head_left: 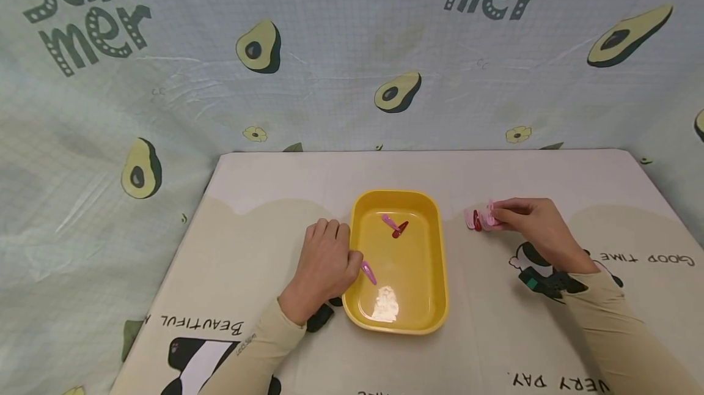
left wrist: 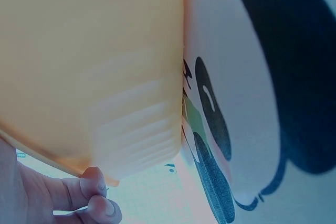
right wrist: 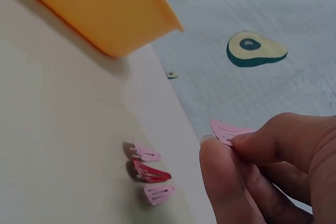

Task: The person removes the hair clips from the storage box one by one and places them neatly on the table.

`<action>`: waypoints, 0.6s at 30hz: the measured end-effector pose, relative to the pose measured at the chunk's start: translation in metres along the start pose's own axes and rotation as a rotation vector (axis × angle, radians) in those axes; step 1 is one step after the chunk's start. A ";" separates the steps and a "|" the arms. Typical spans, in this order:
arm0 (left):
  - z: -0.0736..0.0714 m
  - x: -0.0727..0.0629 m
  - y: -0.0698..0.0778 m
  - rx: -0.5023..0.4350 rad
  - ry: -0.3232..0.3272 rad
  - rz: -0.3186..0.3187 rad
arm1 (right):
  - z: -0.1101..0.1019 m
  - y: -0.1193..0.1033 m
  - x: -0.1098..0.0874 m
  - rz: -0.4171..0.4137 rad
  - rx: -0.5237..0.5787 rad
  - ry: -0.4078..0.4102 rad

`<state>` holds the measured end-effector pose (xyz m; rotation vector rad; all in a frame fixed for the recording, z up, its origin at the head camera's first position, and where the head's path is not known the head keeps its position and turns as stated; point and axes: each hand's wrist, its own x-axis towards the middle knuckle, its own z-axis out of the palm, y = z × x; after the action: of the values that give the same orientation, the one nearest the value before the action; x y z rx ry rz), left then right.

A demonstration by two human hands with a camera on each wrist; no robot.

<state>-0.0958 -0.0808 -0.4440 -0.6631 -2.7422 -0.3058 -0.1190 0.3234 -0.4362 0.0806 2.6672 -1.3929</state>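
Note:
My right hand (head_left: 536, 227) pinches a pink snap hair clip (right wrist: 224, 129) between thumb and fingertip, above the table right of the yellow tray (head_left: 442, 260). Below it, in the right wrist view, a pink clip (right wrist: 147, 154), a red clip (right wrist: 153, 173) and another pink clip (right wrist: 158, 193) lie in a row on the tabletop. My left hand (head_left: 328, 260) grips the tray's left rim, its thumb over the edge; the left wrist view shows its fingertips (left wrist: 93, 181) at the rim. Inside the tray lie a pink clip (head_left: 389, 221) touching a red clip (head_left: 401, 230), and a pink clip (head_left: 369, 273) beside the left thumb.
A table covered in a printed cloth (head_left: 264, 181) with pandas and lettering bears the tray. Behind it hangs a pale curtain (head_left: 330, 34) with avocado prints, which also runs along the left side. The table's far edge lies a little beyond the tray.

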 end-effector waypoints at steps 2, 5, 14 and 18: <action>0.000 0.000 0.000 0.001 0.001 0.000 | -0.001 0.002 0.000 -0.002 -0.007 0.000; 0.000 0.000 0.000 0.001 -0.001 -0.001 | -0.001 0.005 0.001 -0.004 -0.020 0.002; -0.001 0.000 0.000 0.001 0.009 0.007 | 0.002 0.015 0.005 0.018 -0.096 0.015; -0.001 0.001 -0.001 0.007 0.030 0.018 | 0.003 0.019 0.007 0.022 -0.118 0.013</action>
<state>-0.0964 -0.0813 -0.4430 -0.6754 -2.7066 -0.2993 -0.1237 0.3315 -0.4545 0.1069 2.7434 -1.2293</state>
